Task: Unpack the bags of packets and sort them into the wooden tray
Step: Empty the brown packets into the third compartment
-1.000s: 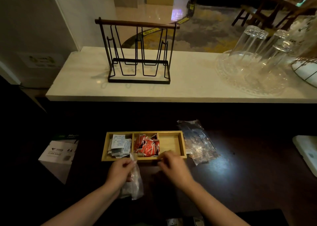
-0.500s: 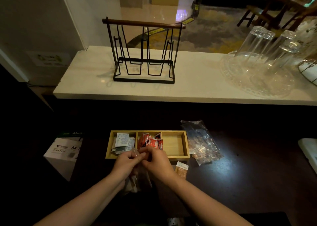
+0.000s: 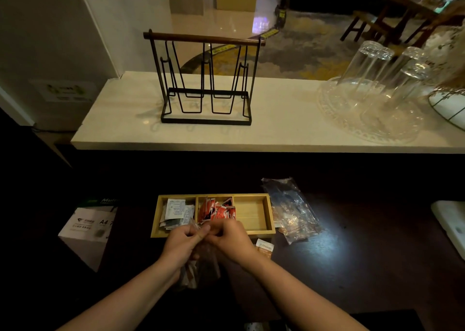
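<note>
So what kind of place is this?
Probably a hotel or café drinks counter. Upturned glasses stand on a clear tray on the pale counter, a wooden tray holds small packets, and dining chairs sit beyond.

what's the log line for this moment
hands: left and right both on bag | tray: white left, red middle, right empty | step: opening bag
</note>
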A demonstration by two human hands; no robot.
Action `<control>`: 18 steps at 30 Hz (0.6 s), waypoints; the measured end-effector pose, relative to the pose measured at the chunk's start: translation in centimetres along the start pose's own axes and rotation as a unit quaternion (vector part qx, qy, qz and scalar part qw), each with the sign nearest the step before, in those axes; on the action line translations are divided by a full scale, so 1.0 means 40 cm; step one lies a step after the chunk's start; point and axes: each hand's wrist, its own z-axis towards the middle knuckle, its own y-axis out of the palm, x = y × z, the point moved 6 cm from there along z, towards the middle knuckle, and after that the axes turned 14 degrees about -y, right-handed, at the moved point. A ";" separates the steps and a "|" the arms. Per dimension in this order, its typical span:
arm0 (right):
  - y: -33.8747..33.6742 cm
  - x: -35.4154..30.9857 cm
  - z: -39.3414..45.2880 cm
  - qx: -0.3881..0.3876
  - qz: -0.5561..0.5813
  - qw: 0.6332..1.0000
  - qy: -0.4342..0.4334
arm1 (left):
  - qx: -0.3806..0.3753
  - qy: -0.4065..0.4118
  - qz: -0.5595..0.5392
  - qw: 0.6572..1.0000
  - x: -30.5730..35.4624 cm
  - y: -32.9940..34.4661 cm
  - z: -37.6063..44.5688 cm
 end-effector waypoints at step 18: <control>0.006 0.044 0.006 -0.002 -0.089 0.996 -0.012 | 0.056 0.089 0.218 0.970 0.021 0.012 0.002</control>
